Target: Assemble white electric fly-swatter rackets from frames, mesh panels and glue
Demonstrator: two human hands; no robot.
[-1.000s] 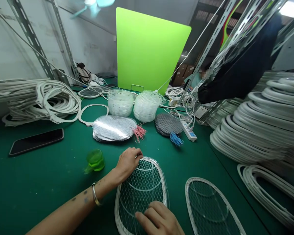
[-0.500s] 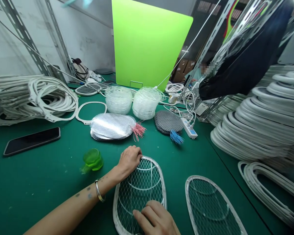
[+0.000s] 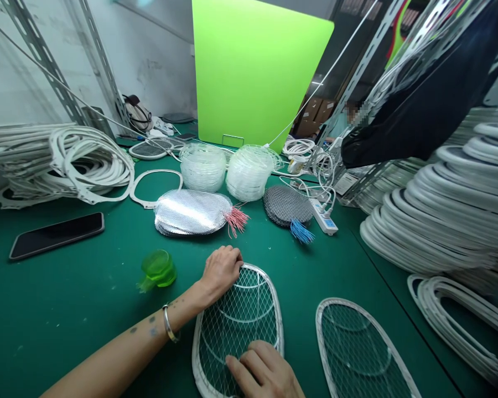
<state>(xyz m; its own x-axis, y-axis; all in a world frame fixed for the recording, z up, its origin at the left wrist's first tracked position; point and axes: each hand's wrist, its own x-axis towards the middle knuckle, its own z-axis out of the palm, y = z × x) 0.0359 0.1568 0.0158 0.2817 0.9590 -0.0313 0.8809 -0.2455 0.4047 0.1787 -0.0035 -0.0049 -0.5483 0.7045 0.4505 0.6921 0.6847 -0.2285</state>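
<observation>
The green counter (image 3: 87, 309) spreads beneath everything, with a lime board (image 3: 261, 72) upright at its back. On the right stands a tall stack (image 3: 435, 215) of pale rims; a looser pile (image 3: 29, 179) of white rims sits at the left. The mesh frame (image 3: 236, 320) lies flat at the near middle, under both hands, and a second frame (image 3: 354, 348) lies just beside it on the right. Beyond them are silver sheets (image 3: 193, 213), two clear coils (image 3: 202, 168) behind these, and dark sheets (image 3: 288, 205) to the right. A phone (image 3: 57, 236) lies at the left. The left hand (image 3: 222, 271) is at the mesh frame's far rim, its fingers bent close together; whether they pinch or only press, I cannot tell. The right hand (image 3: 268, 373) is over the near part of the mesh, thumb reaching left and fingers curled; their tips are hidden, so a pinch cannot be told. Smaller are the power strip (image 3: 324, 217) beside the dark sheets, the green cup (image 3: 159, 268) left of the left hand, pink wires (image 3: 237, 221) at the silver sheets, blue wires (image 3: 301, 231) at the dark ones, and a bracelet (image 3: 169, 325) on the left wrist.
</observation>
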